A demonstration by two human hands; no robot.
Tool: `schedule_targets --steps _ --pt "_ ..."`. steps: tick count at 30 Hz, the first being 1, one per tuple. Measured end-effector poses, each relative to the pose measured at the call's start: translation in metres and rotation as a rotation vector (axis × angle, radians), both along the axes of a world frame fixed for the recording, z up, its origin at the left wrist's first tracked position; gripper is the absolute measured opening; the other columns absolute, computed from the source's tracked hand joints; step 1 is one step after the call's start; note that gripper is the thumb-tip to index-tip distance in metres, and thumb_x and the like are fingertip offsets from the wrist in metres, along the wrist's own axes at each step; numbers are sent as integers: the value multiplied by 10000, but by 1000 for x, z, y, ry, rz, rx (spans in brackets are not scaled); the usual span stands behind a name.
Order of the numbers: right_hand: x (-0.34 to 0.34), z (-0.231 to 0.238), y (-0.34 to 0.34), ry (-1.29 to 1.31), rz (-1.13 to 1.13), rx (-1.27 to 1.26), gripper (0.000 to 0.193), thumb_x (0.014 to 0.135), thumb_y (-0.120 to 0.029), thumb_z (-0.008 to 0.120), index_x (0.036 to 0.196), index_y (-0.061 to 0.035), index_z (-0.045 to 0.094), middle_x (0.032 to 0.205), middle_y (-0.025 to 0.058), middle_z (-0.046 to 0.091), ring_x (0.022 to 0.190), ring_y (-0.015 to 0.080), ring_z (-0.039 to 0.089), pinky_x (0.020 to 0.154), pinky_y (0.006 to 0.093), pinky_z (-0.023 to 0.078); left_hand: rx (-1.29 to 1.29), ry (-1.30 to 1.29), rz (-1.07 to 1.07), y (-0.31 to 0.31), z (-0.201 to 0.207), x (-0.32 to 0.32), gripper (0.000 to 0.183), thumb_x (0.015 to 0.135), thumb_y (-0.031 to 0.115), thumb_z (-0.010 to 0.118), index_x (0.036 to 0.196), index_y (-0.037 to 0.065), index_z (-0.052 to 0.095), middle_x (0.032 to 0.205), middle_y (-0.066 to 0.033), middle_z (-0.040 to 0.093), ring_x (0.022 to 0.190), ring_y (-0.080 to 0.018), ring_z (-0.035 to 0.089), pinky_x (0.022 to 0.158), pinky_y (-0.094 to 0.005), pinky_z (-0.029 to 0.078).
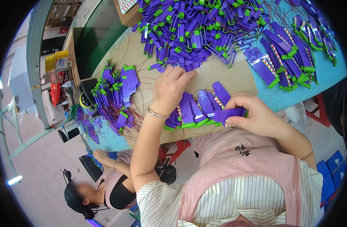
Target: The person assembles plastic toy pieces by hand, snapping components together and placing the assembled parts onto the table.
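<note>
1. Purple piece (222, 115), flat: I see it held above the near edge of the worktop (237, 77), pinched by the right hand (254, 113).

2. Right hand, pose: the thumb lies along the near side, the fingers curl over from the other; the grip is closed, and the forearm slants in from the lower right.

3. Left hand (171, 85), pose: palm down, fingers bent and drawn together at the near fringe of a heap of purple and green parts (196, 32). The fingertips are partly hidden, so I cannot tell whether they grip anything. The forearm rises steeply from below, with a bangle (158, 114) around the wrist.

4. Row of assembled pieces (186, 109): between the two forearms, side by side, green ends toward the wearer, some showing red-and-white striped strips.

5. Cardboard box (131, 17): at the worktop's far side, left of the heap; a sheet with striped marks (127, 5) lies at its top.

6. Blue bins (334, 166): at the lower right, beyond the right elbow; I cannot make out their contents.
</note>
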State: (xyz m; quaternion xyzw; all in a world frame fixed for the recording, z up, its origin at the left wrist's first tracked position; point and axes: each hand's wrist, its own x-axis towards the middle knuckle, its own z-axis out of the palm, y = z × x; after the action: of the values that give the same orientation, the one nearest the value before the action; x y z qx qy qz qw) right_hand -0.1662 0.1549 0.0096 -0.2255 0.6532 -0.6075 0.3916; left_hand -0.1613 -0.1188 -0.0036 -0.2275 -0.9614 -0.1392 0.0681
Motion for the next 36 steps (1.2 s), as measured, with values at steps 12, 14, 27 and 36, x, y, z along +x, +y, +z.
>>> schedule_targets --steps 12,14,27,36 --pt "9 1 -22 -249 -197 -77 57 890 -28 574 898 16 609 766 61 635 678 130 604 620 297 481 929 -297 396 78 37 56 141 788 25 718 888 13 620 1016 -132 655 913 -225 628 810 -309 482" --pt "10 3 -21 -157 -231 -84 70 885 -34 567 893 18 613 747 80 640 659 149 616 603 313 482 858 -288 407 83 37 57 161 768 44 734 879 18 621 1035 -136 645 937 -246 614 828 -329 472" --pt "6 3 -9 327 -208 73 120 830 -133 642 849 -15 642 646 143 599 534 299 587 495 392 426 1094 -533 487 99 23 58 85 883 55 642 934 -11 628 854 -62 624 733 -130 565 675 -256 465" --pt "-15 10 5 866 -246 424 350 788 -126 689 1090 3 569 1043 152 538 970 342 530 828 420 422 646 -309 449 78 18 38 95 853 49 625 936 5 620 872 -158 616 803 -329 581 727 -388 466"
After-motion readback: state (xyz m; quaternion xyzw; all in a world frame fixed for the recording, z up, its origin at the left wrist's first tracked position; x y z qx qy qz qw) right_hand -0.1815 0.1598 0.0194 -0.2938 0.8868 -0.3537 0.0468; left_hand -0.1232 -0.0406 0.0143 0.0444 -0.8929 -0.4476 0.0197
